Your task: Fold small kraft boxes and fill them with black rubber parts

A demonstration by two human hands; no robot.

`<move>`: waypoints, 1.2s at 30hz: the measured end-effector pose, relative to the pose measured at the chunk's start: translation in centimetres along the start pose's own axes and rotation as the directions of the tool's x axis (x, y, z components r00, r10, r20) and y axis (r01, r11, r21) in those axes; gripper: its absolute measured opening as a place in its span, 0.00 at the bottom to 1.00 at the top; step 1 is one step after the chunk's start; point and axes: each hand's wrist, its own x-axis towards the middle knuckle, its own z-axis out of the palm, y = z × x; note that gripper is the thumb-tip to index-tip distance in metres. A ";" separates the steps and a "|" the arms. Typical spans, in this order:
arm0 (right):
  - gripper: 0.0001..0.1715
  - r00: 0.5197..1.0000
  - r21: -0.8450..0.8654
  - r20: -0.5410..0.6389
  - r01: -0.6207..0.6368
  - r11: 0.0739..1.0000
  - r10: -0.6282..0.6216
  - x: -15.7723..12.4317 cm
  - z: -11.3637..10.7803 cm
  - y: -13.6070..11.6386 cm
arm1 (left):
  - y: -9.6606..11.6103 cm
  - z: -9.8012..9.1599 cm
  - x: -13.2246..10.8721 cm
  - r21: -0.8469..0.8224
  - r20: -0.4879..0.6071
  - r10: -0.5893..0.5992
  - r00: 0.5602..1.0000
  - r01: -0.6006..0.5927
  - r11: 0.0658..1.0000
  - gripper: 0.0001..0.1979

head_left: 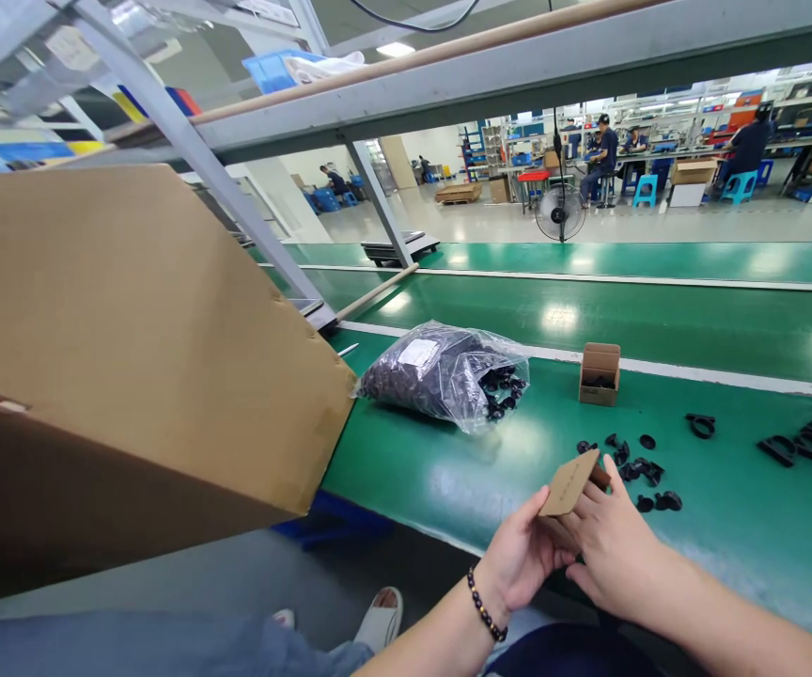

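Observation:
A small brown cardboard box is held between my two hands just above the front edge of the green table. My left hand grips it from the left side, a beaded bracelet on the wrist. Across its right side lie the fingers of my right hand, closed on the box and hiding much of it. Just beyond the hands, several small black plastic parts are scattered on the table. Farther back stands a second small box, its lid up and dark pieces inside.
A clear plastic bag of black parts lies open toward the right. Black ring-shaped parts and more black parts lie at right. A large carton fills the left. Beyond the table are a fan and seated people.

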 end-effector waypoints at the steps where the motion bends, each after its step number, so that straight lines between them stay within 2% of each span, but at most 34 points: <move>1: 0.35 1.000 0.011 0.011 -0.015 1.000 0.015 0.0 0.0 0.1 | 0.2 -0.1 0.1 0.020 0.002 0.011 1.000 -0.011 1.000 0.16; 5: 0.28 0.997 0.038 -0.062 0.055 0.998 -0.052 -0.2 -0.3 0.4 | 1.5 -0.4 0.0 0.021 0.017 0.094 0.995 -0.094 0.995 0.14; 8: 0.26 0.976 0.006 -0.186 0.112 0.994 -0.109 -0.3 -0.4 0.3 | 2.3 -0.7 0.1 -0.014 0.072 0.060 0.996 -0.059 0.998 0.13; 10: 0.22 0.972 0.008 -0.206 0.120 0.993 -0.115 -0.2 0.2 0.1 | 2.4 -0.8 0.2 -0.004 0.121 0.031 0.992 -0.031 1.000 0.15; 14: 0.11 1.000 0.013 -0.024 0.020 1.000 -0.019 0.5 1.7 -0.2 | 2.0 -0.4 0.5 0.003 0.104 0.053 0.993 -0.054 0.999 0.19; 17: 0.13 0.997 0.014 0.071 -0.040 0.999 0.039 1.3 1.9 0.0 | 1.8 0.0 0.7 -0.042 0.084 0.057 0.995 -0.054 0.998 0.18; 19: 0.16 0.995 0.032 0.083 -0.054 0.998 0.051 1.6 1.5 0.4 | 1.9 0.0 1.0 -0.067 0.082 0.037 0.996 -0.031 0.997 0.16; 22: 0.20 0.997 0.070 0.079 0.000 0.998 -0.005 1.3 0.6 1.2 | 2.2 0.1 1.8 -0.071 0.100 -0.037 0.994 0.044 0.996 0.15; 25: 0.19 0.998 0.064 0.031 0.058 0.996 -0.060 0.3 -0.7 2.3 | 2.8 0.7 3.0 0.005 0.133 -0.077 0.988 0.077 0.997 0.17; 27: 0.14 1.000 0.018 0.002 0.018 1.000 -0.018 -0.5 -1.7 3.7 | 3.3 1.3 3.8 0.099 0.174 -0.093 0.980 0.077 0.992 0.22; 30: 0.11 0.985 -0.128 -0.037 -0.173 0.977 0.170 -1.2 -3.3 7.4 | 3.8 2.5 4.8 0.267 0.186 -0.118 0.975 0.065 0.962 0.28; 33: 0.13 0.919 -0.290 -0.085 -0.392 0.873 0.385 -0.9 -3.8 12.6 | 4.2 3.5 6.0 0.469 0.144 -0.002 0.990 -0.066 0.881 0.25; 36: 0.15 0.864 -0.318 -0.038 -0.487 0.813 0.502 0.0 -2.8 16.9 | 4.8 4.1 7.5 0.615 0.164 0.144 0.976 -0.215 0.759 0.21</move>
